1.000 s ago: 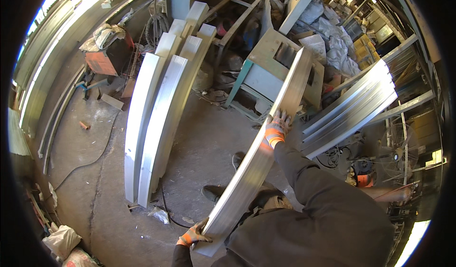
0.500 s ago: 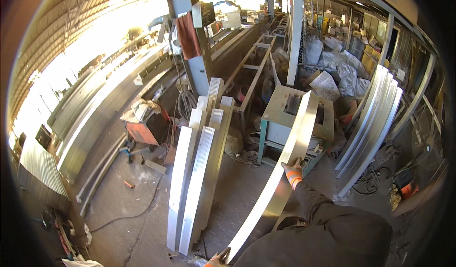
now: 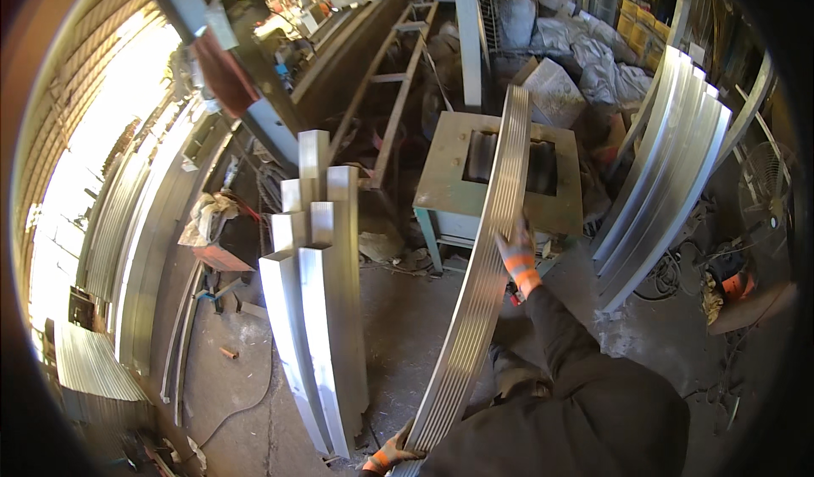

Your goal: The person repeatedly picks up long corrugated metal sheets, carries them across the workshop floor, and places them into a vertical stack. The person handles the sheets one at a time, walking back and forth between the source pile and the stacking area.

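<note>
A long metal profile (image 3: 475, 307) with a ribbed face slants from the lower middle up to the green-grey metal table. My left hand (image 3: 393, 456), in a grey and orange glove, is closed round the profile's near end at the bottom edge. Farther up, my gloved right hand (image 3: 519, 256) holds its right edge, thumb toward the ribbed face and fingers along the side. The profile's far end overlaps the table (image 3: 441, 155) in view; whether it touches cannot be told. Left of it, several similar silvery profiles (image 3: 318, 324) stand bundled on end.
More bright profiles (image 3: 661, 163) lean at the right, near a fan (image 3: 770, 210) and coiled cables (image 3: 666, 278). A post (image 3: 469, 44) rises behind the table, beside pale sacks (image 3: 593, 49). Stacked long profiles (image 3: 161, 248) lie at the left. A cable (image 3: 246, 405) crosses the floor.
The profile has been turned so its ribbed face shows instead of the smooth one. My right hand has shifted its hold on the edge. The view has swung right and down.
</note>
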The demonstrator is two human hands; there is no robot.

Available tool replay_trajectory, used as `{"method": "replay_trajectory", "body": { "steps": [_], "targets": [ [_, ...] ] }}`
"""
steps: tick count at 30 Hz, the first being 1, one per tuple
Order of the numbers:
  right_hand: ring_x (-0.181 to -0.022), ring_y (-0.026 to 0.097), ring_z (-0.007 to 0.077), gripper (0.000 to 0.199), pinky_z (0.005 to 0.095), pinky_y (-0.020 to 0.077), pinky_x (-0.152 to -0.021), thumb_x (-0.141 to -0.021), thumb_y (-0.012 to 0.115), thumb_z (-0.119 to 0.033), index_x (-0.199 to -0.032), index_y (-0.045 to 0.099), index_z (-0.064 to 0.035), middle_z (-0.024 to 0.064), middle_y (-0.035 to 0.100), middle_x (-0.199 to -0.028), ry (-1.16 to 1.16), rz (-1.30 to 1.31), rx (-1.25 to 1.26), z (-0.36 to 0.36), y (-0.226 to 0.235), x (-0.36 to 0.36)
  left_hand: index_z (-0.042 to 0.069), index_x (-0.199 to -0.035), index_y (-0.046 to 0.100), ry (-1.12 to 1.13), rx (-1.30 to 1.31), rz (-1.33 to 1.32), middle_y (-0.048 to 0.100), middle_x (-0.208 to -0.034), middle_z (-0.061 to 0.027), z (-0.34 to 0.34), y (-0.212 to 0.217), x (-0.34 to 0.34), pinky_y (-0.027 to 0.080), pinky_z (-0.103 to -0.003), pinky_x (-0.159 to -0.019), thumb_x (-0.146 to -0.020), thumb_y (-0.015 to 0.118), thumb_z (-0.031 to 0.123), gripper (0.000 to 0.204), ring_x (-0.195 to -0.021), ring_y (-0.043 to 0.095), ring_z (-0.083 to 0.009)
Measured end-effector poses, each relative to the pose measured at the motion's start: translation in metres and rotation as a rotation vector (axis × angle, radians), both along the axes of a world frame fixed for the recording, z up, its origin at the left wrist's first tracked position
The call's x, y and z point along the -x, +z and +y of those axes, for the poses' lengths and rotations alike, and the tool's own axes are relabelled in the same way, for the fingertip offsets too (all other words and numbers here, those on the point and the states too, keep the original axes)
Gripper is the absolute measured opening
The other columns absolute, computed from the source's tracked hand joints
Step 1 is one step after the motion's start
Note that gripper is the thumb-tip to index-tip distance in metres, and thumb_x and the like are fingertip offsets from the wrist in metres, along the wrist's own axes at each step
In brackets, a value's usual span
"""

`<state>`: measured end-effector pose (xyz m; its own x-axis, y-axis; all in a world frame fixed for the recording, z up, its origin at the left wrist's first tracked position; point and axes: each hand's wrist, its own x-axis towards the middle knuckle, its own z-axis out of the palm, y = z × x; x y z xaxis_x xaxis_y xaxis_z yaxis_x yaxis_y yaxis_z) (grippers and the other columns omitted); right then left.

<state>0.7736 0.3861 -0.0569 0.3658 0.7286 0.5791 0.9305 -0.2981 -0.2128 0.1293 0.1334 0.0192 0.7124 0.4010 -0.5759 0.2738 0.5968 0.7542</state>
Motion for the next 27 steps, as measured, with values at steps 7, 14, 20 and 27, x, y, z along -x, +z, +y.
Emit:
{"method": "replay_trajectory", "body": {
  "steps": [7,14,20,27],
  "targets": [
    [-0.171,0.039,0.0436,0.089,0.0677,0.0219,-0.141,-0.103,0.068,-0.057,-0.176,0.050,-0.0113,0.0182,0.045,-0.184,-0.169,0.142,0.398,0.274,0.099,-0.202,-0.006,-0.180,0.035,0.010,-0.207,0.038,0.058,-0.173,-0.0215,0.181,0.008,-0.262,0.044,-0.042,-0.133,-0.080,0.108,0.030,0.130,-0.159,0.055,-0.0279],
    [-0.177,0.030,0.0376,0.087,0.0705,0.0194,-0.142,-0.111,0.058,-0.060,-0.186,0.034,-0.0241,0.0029,0.024,-0.196,-0.284,0.046,0.534,0.401,0.082,-0.382,0.000,-0.184,0.030,0.124,-0.038,-0.113,0.056,-0.175,-0.0198,0.292,-0.027,-0.436,0.049,-0.041,-0.129,-0.081,0.100,0.012,0.126,-0.155,0.058,-0.0256],
    [-0.177,0.030,0.0368,0.076,0.0733,0.0176,-0.141,-0.113,0.050,-0.060,-0.182,0.043,-0.0313,-0.0003,0.038,-0.191,-0.291,0.033,0.494,0.417,0.082,-0.419,0.004,-0.187,0.025,0.104,0.062,-0.165,0.054,-0.176,-0.0155,0.324,-0.046,-0.463,0.056,-0.038,-0.121,-0.086,0.091,-0.004,0.121,-0.153,0.058,-0.0224],
    [-0.173,0.038,0.0344,0.070,0.0700,0.0204,-0.142,-0.111,0.059,-0.054,-0.174,0.055,-0.0230,0.0028,0.042,-0.188,-0.277,0.033,0.364,0.369,0.076,-0.344,0.001,-0.185,0.030,0.020,-0.233,-0.066,0.048,-0.183,-0.0176,0.295,-0.047,-0.398,0.035,-0.040,-0.137,-0.082,0.103,0.011,0.126,-0.168,0.042,-0.0254]
  ]
}}
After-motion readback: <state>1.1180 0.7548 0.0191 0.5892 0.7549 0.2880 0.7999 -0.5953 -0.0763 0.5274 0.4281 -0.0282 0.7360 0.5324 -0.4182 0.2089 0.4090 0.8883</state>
